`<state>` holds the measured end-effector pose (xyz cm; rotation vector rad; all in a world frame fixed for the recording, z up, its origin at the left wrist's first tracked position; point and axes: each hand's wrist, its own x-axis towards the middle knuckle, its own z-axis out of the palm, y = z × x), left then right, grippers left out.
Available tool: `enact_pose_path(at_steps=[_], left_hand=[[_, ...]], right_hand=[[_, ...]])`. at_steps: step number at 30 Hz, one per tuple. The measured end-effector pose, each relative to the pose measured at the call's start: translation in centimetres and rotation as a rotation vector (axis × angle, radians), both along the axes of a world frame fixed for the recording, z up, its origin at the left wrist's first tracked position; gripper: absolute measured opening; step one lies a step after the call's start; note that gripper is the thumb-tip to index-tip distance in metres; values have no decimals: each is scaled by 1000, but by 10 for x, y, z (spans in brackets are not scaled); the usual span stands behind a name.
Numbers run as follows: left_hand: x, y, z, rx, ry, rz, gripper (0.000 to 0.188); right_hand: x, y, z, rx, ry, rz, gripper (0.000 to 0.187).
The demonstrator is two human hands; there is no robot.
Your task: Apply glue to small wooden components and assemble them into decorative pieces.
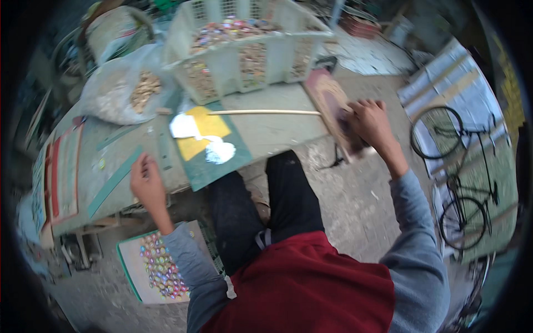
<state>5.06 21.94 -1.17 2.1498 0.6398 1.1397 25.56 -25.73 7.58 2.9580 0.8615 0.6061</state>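
Note:
My left hand (147, 182) hovers over the table beside a long green strip (115, 181). Its fingers are curled together, and anything between them is too small to make out. At the right, my right hand (368, 123) is closed, blurred, over a long narrow wooden board (328, 95) with a reddish-purple surface and tan grains on it. What that hand grips is hidden. A thin pale wooden stick (266, 112) lies across the table toward this board. Left of it, a green sheet (239, 145) carries a yellow piece (191, 149) with white patches (220, 152).
A whitish plastic crate (222, 69) full of small colourful pieces stands at the back. Beside it sits a clear bag (108, 97) with tan pieces. Red-and-white flat strips (68, 173) lie far left. Below, a board (130, 261) holds many small round items; a bicycle (463, 177) is at right.

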Motion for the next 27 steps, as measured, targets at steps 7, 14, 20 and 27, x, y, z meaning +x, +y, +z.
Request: enact_pose_path(at_steps=[7,14,20,27], left_hand=[[9,-12,7,4,-77,-107,19],[36,20,74,11,-37,-155,17],[137,92,90,298,162,-237,19],[175,105,69,410,606,-93,19]], right_hand=[[-19,-1,0,-26,28,-48,23],[-17,-1,-3,39,82,32,26],[20,16,-1,85,50,93,21],[-2,-6,6,92,236,199,18]])
